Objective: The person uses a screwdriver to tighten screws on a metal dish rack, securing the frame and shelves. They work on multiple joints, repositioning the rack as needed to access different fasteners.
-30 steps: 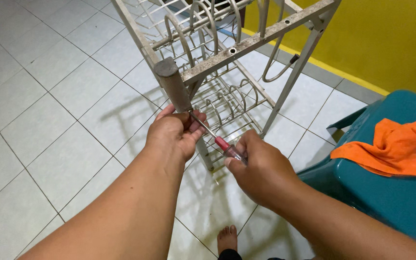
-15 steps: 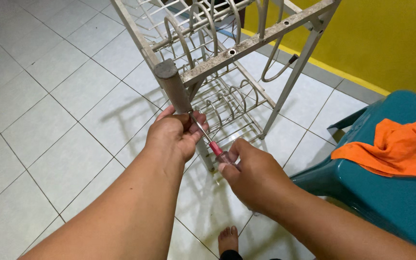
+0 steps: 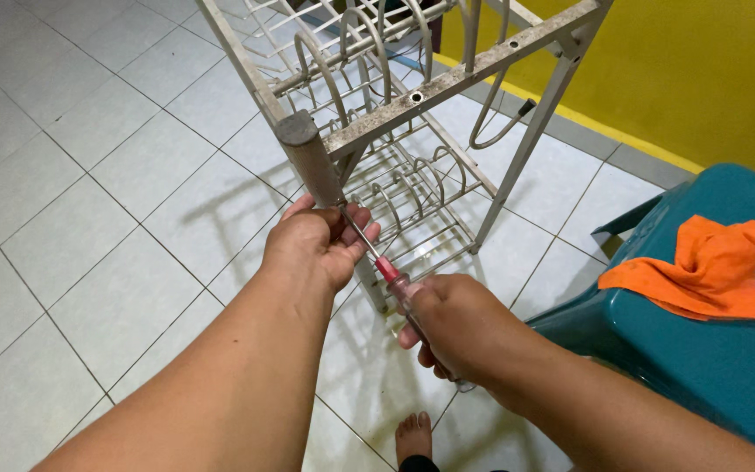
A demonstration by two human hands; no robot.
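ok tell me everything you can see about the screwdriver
The screwdriver has a thin bare metal shaft, a red collar and a clear plastic-looking handle. It slants from lower right up to upper left. The right hand wraps the handle, hiding most of it. The tip is hidden at the left hand, which grips a leg of the worn, pale metal rack over a white tiled floor.

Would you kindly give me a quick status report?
Left hand grips rack leg. Right hand holds screwdriver, tip at the leg. Nothing in the way.
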